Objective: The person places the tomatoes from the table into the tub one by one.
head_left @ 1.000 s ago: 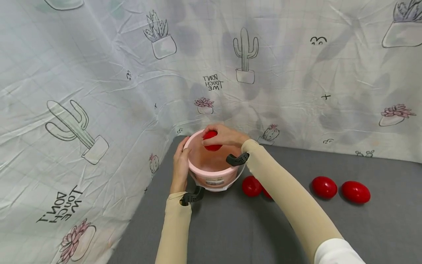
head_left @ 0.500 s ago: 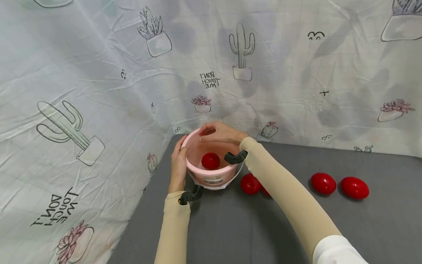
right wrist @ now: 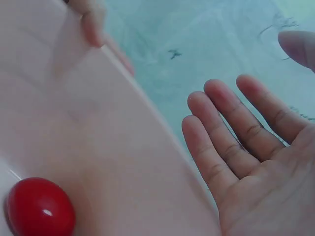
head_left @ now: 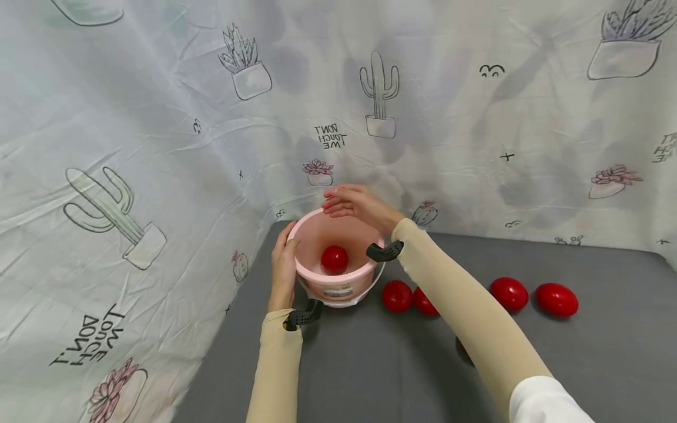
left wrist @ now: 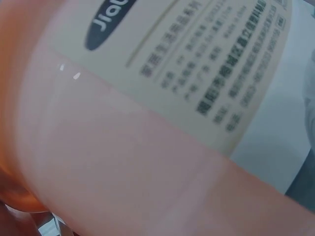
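A pink bucket (head_left: 338, 278) with a white handle stands on the grey table. My left hand (head_left: 284, 267) grips its left side, with the thumb at the rim and the fingers along the outside. The left wrist view is filled by the bucket's wall and its printed label (left wrist: 197, 64). Inside, on the bottom, lies a shiny red egg-shaped ball (head_left: 334, 259), also visible in the right wrist view (right wrist: 42, 207). Over the bucket's far rim, my right hand (head_left: 359, 204) holds nothing; its fingers (right wrist: 224, 98) are extended and the thumb stands apart.
Two red egg-shaped balls, a nearer one (head_left: 397, 296) and one partly behind my right forearm (head_left: 425, 302), lie right of the bucket. Another two (head_left: 509, 294) lie farther right. A dark object (head_left: 463, 352) peeks out beneath the forearm. Patterned cloth (head_left: 449, 117) hangs behind.
The right hand has let go of a red egg-shaped ball, which dropped to the bucket's bottom. That hand has since risen and straightened its fingers. The left hand keeps its grip.
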Motion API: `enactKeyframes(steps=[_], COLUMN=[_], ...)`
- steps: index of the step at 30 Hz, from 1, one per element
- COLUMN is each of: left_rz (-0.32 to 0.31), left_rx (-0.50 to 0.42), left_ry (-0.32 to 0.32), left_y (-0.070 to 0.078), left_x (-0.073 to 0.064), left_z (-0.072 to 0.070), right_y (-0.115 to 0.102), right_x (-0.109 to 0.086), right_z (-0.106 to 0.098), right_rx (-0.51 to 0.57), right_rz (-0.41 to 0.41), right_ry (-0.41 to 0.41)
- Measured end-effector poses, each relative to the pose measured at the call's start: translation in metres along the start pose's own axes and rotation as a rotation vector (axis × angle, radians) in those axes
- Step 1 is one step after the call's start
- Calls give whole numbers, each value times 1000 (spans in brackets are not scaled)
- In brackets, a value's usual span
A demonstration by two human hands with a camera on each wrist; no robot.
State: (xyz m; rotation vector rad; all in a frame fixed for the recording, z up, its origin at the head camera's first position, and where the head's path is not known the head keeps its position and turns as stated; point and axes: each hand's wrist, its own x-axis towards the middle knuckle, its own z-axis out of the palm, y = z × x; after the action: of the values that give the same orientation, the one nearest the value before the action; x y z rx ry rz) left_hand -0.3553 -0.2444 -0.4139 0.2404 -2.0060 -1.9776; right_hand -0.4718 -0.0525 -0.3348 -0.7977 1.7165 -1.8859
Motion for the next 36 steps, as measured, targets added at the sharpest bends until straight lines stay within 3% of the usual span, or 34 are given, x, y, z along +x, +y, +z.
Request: enactKeyframes(steps=[5, 10, 14, 18, 22, 28, 36], left_rz=[-5, -15, -17, -12, -13, -9, -2], left_rx=[-2, 0, 0, 3, 7, 0, -6], left_ry=[10, 6, -5, 2, 15, 9, -25], left_y=[-3, -3, -3, -2, -3, -3, -3], left_x=[0, 1, 3, 5, 5, 3, 1], left_z=[-5, -8, -9, -11, -13, -11, -2], right_y=[-21, -54, -80, -91, -81, -46, 3], right_x=[-20, -50, -81, -116, -152, -199, -255], right_z=[-16, -39, -56, -66, -67, -68, -73], right_rx=[26, -19, -41, 51, 136, 193, 204], right_rz=[-63, -177, -275, -371, -446, -532, -520], right_ry=[-1, 16, 38, 41, -12, -119, -61])
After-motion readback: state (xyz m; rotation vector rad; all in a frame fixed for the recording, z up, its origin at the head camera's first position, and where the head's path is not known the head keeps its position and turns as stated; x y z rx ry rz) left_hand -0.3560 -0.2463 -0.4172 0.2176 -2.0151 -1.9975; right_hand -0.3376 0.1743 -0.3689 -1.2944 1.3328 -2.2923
